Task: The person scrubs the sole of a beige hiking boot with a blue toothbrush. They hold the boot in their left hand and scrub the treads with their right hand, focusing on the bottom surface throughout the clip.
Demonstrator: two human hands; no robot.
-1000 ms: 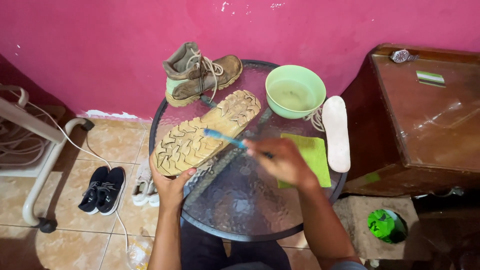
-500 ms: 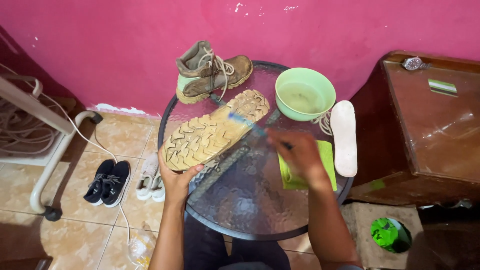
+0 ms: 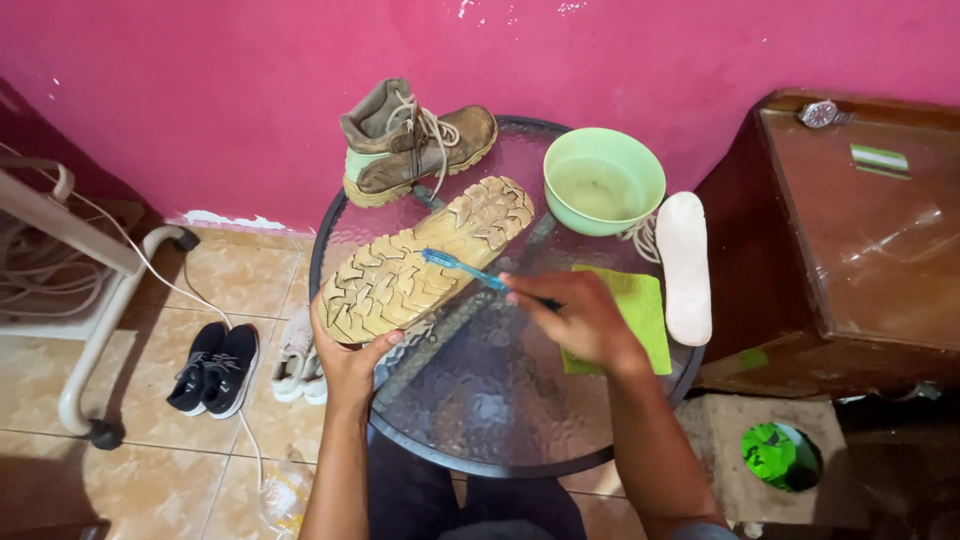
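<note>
Right now the left hand (image 3: pixel 350 362) grips the heel end of a tan work boot (image 3: pixel 425 260) turned sole-up, fingers curled over its edge and thumb underneath, propping it against the left edge of the round glass table (image 3: pixel 500 420) so the muddy lugged sole faces the camera. The right hand (image 3: pixel 580 320) is closed around the handle of a blue toothbrush (image 3: pixel 465 268), whose bristle end lies on the middle of the sole, near the arch. By my reading the step in hand is scrubbing dirt out of the tread grooves; much of the sole looks caked and pale, so the cleaning seems far from finished.

At the far edge of the table the matching boot (image 3: pixel 415 140) stands upright with laces loose, just beside the toe of the held one. A pale green bowl (image 3: pixel 603 180) holding cloudy water sits at the far right edge, near a white insole (image 3: pixel 684 265) lying along the right edge, and a green cloth (image 3: pixel 635 310) lies flat under the right wrist. On the tiled floor left of the table sit black sneakers (image 3: pixel 215 368) and a white pair (image 3: pixel 298 355).

The next move, I judge, calls for short firm strokes along the grooves while the left hand keeps the boot from sliding on the glass, and a dip in the bowl when the bristles clog
</note>
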